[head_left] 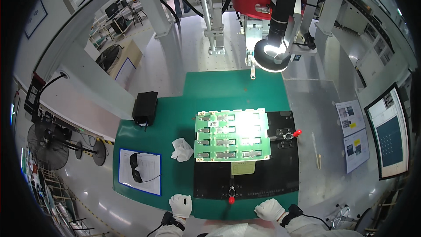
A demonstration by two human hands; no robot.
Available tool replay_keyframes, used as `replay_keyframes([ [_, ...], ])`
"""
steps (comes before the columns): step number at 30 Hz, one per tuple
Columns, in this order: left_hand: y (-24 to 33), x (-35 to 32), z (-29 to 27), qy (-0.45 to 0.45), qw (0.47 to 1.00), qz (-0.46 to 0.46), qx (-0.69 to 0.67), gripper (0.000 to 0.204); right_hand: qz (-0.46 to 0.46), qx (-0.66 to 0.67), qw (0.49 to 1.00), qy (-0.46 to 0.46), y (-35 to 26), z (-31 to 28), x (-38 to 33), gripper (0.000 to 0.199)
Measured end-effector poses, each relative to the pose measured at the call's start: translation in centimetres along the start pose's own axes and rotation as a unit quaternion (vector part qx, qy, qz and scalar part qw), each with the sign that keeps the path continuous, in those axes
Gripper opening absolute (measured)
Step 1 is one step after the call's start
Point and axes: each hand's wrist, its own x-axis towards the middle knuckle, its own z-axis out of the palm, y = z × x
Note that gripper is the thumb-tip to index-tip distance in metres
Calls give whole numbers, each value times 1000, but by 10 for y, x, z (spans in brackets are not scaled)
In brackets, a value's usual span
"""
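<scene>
My left hand [180,205], in a white glove, rests with curled fingers at the near edge of the green mat [171,114]; a small dark spot shows on it. Also gloved and curled, my right hand [269,210] lies at the mat's near right edge. Neither touches the green circuit board panel [239,148], which sits on a black fixture plate [263,182] with silver parts in rows. A toggle clamp with a red tip [231,200] stands at the plate's near side, between my hands. Another red-tipped clamp [297,133] is right of the panel.
Above the far mat hangs a machine head with a lit ring lamp [271,63]. Left lie a crumpled white cloth [182,150], a black box [145,107], and dark glasses [135,166] on a paper sheet [151,182]. A monitor [390,136] and printed sheets [353,131] stand right.
</scene>
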Motion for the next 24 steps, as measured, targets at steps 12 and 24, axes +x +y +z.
replay_keyframes([
  [12, -21, -8, 19, 9, 998, -2, 60, 31, 86, -42, 990, -106, -3, -5, 9, 23],
  [24, 23, 23, -32, -54, 998, -8, -15, 13, 75, 4, 984, 164, -24, -6, 12, 20],
])
